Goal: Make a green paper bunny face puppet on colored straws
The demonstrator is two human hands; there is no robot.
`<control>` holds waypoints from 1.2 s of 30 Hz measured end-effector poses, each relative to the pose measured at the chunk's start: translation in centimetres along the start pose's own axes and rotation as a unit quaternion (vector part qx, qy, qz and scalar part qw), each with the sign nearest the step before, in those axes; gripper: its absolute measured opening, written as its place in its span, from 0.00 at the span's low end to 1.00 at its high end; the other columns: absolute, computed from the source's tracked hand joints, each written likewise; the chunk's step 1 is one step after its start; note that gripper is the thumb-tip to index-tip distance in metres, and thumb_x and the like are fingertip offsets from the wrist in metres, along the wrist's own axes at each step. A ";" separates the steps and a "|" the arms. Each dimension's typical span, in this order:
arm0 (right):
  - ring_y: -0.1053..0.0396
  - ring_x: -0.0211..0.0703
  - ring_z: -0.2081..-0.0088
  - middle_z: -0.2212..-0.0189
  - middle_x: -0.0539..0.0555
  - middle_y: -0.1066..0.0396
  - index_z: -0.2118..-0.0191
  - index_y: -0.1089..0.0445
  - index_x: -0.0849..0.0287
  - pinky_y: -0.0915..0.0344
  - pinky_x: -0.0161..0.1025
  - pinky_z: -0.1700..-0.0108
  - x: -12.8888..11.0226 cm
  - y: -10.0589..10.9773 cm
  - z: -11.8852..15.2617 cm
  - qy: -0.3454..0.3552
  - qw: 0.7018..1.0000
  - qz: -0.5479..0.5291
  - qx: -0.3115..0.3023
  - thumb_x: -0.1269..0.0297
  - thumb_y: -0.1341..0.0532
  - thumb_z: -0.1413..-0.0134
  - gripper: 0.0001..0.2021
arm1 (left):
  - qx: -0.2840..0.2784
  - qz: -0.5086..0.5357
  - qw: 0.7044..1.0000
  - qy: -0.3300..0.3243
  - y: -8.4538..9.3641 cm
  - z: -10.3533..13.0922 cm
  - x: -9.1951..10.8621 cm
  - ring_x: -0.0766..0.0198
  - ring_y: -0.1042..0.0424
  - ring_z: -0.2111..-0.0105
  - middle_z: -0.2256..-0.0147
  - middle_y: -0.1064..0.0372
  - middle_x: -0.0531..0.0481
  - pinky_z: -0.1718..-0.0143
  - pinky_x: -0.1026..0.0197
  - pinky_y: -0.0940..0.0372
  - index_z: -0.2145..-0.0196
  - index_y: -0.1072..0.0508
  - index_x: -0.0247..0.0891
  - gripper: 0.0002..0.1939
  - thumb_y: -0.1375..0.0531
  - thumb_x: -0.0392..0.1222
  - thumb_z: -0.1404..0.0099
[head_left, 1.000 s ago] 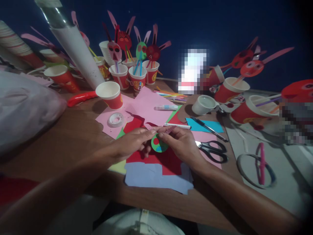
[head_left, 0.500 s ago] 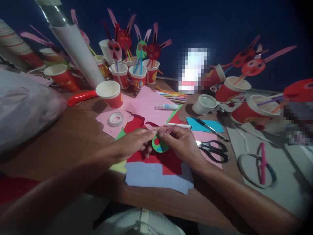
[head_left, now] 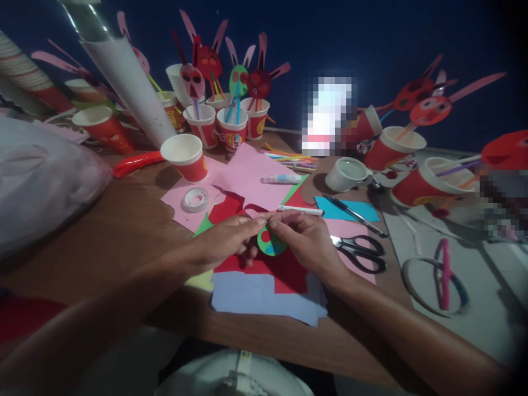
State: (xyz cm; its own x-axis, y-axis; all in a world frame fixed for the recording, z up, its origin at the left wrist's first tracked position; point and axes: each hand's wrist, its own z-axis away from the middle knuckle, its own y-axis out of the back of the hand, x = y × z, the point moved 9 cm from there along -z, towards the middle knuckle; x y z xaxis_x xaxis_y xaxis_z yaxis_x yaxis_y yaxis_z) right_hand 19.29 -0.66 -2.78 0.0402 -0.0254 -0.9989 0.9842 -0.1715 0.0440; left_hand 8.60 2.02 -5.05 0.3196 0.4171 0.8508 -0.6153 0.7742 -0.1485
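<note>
My left hand (head_left: 237, 234) and my right hand (head_left: 303, 236) meet fingertip to fingertip over a pile of coloured paper. Between them hangs a round green paper face (head_left: 270, 245) with a red dot and a blue mark. Thumbs and fingers of both hands are closed at its upper edge, partly hiding it. A bit of pink paper shows by the fingers, its shape unclear. Under the hands lies red paper (head_left: 284, 278). Just beyond the right hand is a white pen (head_left: 303, 210), and black-handled scissors (head_left: 361, 253) rest to its right.
A tape roll (head_left: 195, 199), a paper cup (head_left: 183, 159) and a glue tube (head_left: 282, 179) sit beyond the hands. Decorated cups (head_left: 233, 129) line the back. A mug (head_left: 346, 175) stands right, a plastic bag (head_left: 45, 187) left. A pale tube (head_left: 132, 93) leans across the left.
The hands keep almost the same pinch on the green paper face. The view has shifted very slightly; the things on the table stay put.
</note>
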 end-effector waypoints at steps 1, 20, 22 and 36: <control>0.28 0.42 0.65 0.68 0.52 0.24 0.67 0.26 0.59 0.32 0.37 0.62 0.0 0.1 0.0 -0.001 1.000 0.002 0.003 0.61 0.39 0.47 0.08 | -0.001 0.001 1.000 0.000 0.0 0.0 0.0 0.67 0.36 0.81 0.80 0.37 0.53 0.77 0.62 0.40 0.61 0.32 0.33 0.20 0.46 0.55 0.38; 0.27 0.43 0.63 0.65 0.51 0.23 0.63 0.25 0.57 0.31 0.39 0.60 -0.5 0.1 0.4 0.007 1.000 0.017 0.003 0.66 0.40 0.47 0.07 | -0.075 0.006 0.997 -0.003 -0.7 0.1 -0.1 0.67 0.36 0.80 0.76 0.36 0.51 0.75 0.61 0.39 0.45 0.38 0.40 0.24 0.51 0.54 0.34; 0.27 0.42 0.63 0.64 0.51 0.23 0.62 0.25 0.56 0.31 0.38 0.60 -0.5 0.0 0.4 0.007 1.000 0.013 -0.002 0.66 0.40 0.47 0.08 | -0.076 0.008 0.997 -0.006 -0.7 0.1 0.0 0.67 0.36 0.80 0.76 0.37 0.52 0.74 0.61 0.38 0.46 0.37 0.41 0.23 0.50 0.54 0.34; 0.28 0.40 0.67 0.69 0.50 0.24 0.72 0.27 0.58 0.33 0.36 0.64 -0.3 0.1 0.5 0.005 1.000 0.009 0.017 0.64 0.38 0.48 0.06 | -0.059 -0.001 0.998 0.007 -0.5 0.0 -0.4 0.67 0.35 0.80 0.77 0.37 0.52 0.75 0.60 0.37 0.64 0.32 0.34 0.19 0.49 0.54 0.36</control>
State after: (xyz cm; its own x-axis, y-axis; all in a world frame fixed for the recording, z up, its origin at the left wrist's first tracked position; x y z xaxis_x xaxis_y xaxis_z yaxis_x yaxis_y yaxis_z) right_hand 19.32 -1.20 -2.47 0.0597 -0.0195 -0.9980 0.9769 -0.2042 0.0624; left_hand 8.81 1.44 -5.36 0.3325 0.4213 0.8438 -0.5259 0.8255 -0.2050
